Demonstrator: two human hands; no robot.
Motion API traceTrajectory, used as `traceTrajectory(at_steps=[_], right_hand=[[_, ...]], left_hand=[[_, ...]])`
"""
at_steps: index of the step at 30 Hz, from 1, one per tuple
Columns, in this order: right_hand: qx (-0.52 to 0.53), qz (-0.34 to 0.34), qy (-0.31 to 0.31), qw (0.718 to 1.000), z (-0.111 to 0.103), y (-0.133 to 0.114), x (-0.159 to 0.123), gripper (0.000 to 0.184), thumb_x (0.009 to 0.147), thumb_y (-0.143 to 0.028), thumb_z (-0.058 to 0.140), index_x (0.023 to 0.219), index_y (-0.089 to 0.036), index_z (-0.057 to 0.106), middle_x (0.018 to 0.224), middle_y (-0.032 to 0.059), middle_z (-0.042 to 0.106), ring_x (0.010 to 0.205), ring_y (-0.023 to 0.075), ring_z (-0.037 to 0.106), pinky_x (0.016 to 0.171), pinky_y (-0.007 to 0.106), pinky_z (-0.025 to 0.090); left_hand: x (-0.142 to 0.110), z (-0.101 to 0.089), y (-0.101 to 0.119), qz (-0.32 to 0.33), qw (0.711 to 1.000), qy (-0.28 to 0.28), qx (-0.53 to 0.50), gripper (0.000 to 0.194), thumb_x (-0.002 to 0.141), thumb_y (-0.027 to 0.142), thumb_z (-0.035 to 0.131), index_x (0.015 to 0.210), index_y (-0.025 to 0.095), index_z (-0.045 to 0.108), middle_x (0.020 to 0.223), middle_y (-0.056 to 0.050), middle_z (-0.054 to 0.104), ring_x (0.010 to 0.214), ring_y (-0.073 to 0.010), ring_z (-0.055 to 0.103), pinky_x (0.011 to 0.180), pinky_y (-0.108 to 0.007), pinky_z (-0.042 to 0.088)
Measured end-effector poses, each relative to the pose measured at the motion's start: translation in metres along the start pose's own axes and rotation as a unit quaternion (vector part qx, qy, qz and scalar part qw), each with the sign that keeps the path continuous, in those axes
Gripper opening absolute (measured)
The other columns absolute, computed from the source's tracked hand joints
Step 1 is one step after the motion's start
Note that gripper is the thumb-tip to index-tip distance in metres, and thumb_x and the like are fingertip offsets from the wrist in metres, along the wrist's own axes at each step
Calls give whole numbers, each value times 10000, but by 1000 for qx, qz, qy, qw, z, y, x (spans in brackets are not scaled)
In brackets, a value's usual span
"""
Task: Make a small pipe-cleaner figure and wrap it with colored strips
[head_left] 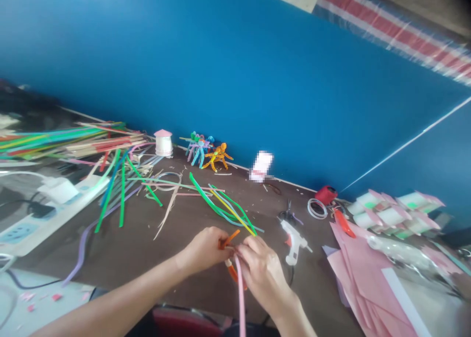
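Observation:
Close together over the near middle of the table are my left hand (206,247) and my right hand (264,268), both with fingers closed. In my left fingers is an orange pipe cleaner piece (233,236), with a bent orange part (233,273) below. A long pink pipe cleaner (241,302) is pinched by my right fingertips and hangs toward me. Exactly where pink and orange meet is hidden by my fingers. Just beyond my hands lie loose green pipe cleaners (206,199) and a yellow one (231,210).
A white glue gun (293,241) lies right of my hands, with scissors (287,210) behind it. Pipe-cleaner figures (218,156) stand near the blue wall. At left are a power strip (55,214) and heaped pipe cleaners (91,143); pink sheets (362,278) lie at right.

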State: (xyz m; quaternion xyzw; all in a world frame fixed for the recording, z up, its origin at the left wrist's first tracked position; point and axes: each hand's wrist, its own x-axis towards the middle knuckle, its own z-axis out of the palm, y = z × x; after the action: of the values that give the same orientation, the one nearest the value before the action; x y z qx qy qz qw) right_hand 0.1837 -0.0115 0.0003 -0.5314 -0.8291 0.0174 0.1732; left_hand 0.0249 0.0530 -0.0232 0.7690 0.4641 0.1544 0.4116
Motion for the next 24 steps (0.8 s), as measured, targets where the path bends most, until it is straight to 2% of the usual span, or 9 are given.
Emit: traceTrajectory(at_steps=[6,9,12,15,17,19,21,22,24], right_hand=[[105,58,39,992,9,1,-1,133,805,-120,483,786,-193,592,824,44,611,797,172,568,715,278,436],[243,143,30,959,14,2,2,104,785,-156,496,724,-179,577,698,23,618,660,147,578,594,235,439],[430,246,-41,868,16,3,5,173,774,-220,493,609,-171,514,427,-52,505,336,72,426,353,173,306],[576,286,-98,760,17,3,6,206,776,-265,474,594,-167,477,334,-82,437,224,40,305,285,159,198],[634,299,-76,709,18,1,6,149,745,-277,517,653,-169,471,388,-76,484,234,39,336,283,152,214],[670,308,-24,675,20,-2,5,169,694,-274,588,742,-183,454,490,-68,532,309,54,431,332,154,313],[674,311,31,669,22,-4,4,271,666,-271,635,825,-201,427,558,-69,536,421,81,518,432,183,409],[664,306,52,681,22,-5,3,307,665,-271,645,855,-210,412,565,-75,522,463,92,537,471,199,432],[619,280,93,728,22,-6,1,331,686,-268,640,898,-222,390,556,-88,479,480,98,526,483,208,435]], left_hand=[[-4,-2,-1,26,999,-10,-27,212,664,312,548,552,135,577,474,51,349,483,-81,312,449,-193,206],[-8,-5,1,91,996,14,3,182,686,266,563,550,147,586,511,36,434,491,-87,377,469,-195,230],[-11,-8,2,194,980,20,28,212,751,253,535,572,162,603,570,7,512,534,-101,454,503,-195,270],[-14,-12,3,282,958,17,35,205,799,225,494,664,179,640,615,-20,563,598,-120,500,572,-203,321],[-16,-14,4,314,949,17,25,198,809,225,489,710,182,655,639,-35,584,638,-131,515,624,-218,341],[-18,-14,5,297,954,8,-26,194,800,245,513,702,171,662,644,-38,586,638,-130,518,621,-220,350],[-19,-12,7,236,963,-25,-129,187,775,273,550,686,151,660,653,-35,592,624,-124,522,591,-210,361],[-19,-10,7,197,960,-48,-191,186,758,289,573,685,140,657,654,-32,596,616,-123,524,579,-206,367],[-20,-6,8,124,940,-96,-302,208,721,325,612,698,122,653,636,-23,600,593,-119,520,561,-204,374]])
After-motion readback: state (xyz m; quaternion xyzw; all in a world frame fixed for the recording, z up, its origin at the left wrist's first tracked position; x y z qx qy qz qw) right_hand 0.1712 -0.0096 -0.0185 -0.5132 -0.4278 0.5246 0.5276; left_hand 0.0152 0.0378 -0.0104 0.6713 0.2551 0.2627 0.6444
